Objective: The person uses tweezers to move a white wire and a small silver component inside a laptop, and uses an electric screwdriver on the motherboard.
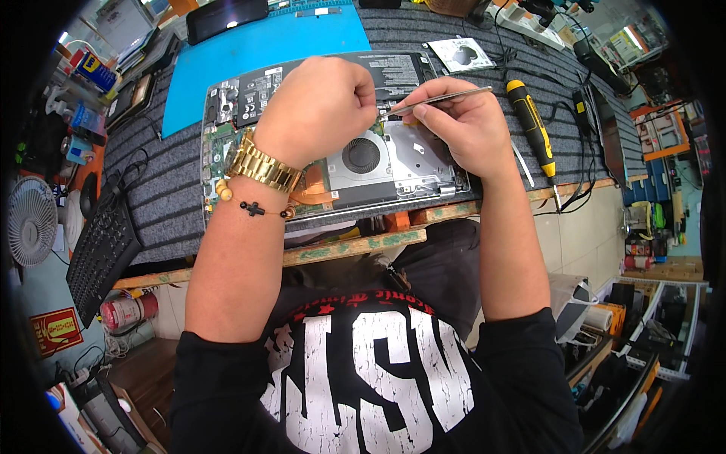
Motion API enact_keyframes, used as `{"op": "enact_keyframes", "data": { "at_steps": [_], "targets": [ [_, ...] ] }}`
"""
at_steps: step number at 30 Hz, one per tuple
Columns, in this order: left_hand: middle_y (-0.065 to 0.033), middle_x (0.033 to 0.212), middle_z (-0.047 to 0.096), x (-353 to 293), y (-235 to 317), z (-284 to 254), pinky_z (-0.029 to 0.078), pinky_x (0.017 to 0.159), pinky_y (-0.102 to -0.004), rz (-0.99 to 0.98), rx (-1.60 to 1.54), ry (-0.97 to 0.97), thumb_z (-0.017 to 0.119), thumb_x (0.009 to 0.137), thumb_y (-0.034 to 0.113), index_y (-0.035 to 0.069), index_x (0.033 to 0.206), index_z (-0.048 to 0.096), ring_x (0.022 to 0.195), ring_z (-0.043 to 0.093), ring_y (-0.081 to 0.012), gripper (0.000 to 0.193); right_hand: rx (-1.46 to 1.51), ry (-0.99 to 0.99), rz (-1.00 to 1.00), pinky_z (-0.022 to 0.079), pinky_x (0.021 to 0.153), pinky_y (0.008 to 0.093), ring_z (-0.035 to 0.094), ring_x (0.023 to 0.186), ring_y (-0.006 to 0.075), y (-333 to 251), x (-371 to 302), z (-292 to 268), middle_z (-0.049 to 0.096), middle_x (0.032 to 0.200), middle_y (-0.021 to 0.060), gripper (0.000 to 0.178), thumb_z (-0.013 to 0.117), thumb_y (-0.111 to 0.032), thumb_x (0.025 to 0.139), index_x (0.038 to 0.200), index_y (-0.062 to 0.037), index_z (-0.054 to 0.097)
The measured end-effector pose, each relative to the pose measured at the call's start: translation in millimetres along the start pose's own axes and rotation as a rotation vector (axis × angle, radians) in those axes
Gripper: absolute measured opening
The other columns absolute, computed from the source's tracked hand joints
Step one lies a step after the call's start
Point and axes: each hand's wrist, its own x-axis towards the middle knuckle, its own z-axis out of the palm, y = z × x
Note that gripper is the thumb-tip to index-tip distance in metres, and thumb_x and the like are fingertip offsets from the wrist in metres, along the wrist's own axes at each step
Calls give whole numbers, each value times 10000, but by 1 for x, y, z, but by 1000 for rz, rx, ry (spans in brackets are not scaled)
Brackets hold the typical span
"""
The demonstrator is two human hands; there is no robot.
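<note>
An opened laptop (423,163) lies on the bench, its inner parts bared. Its black battery (389,68) runs along the far side, with a round fan (361,155) and a copper heat pipe (316,188) nearer me. My right hand (465,125) pinches thin metal tweezers (454,96), their tips over the laptop beside the battery's near edge. Close to those tips, my left hand (321,110) is closed above the laptop, fingers curled inward. Whatever it may pinch is hidden behind the hand. A gold watch and a beaded bracelet sit on my left wrist.
Right of the laptop lies a yellow-and-black screwdriver (532,125), beside loose black cables. A hard drive (463,55) rests beyond my right hand. At the back left is a blue mat (189,94) with a phone (227,21). A black keyboard (104,246) tilts at the bench's left edge.
</note>
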Motion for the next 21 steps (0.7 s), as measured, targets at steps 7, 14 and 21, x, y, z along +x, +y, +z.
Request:
{"op": "enact_keyframes", "data": {
  "at_steps": [7,14,21],
  "targets": [
    [-128,764,766,0,3,1,597,675,-361,-14,16,21,836,878,106,-22,936,826,671,723,-217,140,-22,16,-5,571,722,239,743,846,64,3,1,1,842,968,58,150,758,-51,1013,1140,11,811],
    [-125,763,753,-2,2,2,595,677,-360,41,65,25,834,876,88,-21,923,807,689,721,-216,121,-68,39,23,566,714,240,746,826,64,-3,1,3,842,944,59,158,760,-87,1007,1132,-2,809],
    [-138,780,738,-4,3,11,598,694,-413,114,137,87,818,867,78,-4,890,775,721,722,-289,96,-28,49,17,572,721,245,748,833,69,-2,0,3,838,948,56,149,761,-78,1007,1126,-3,808]
  ]
}}
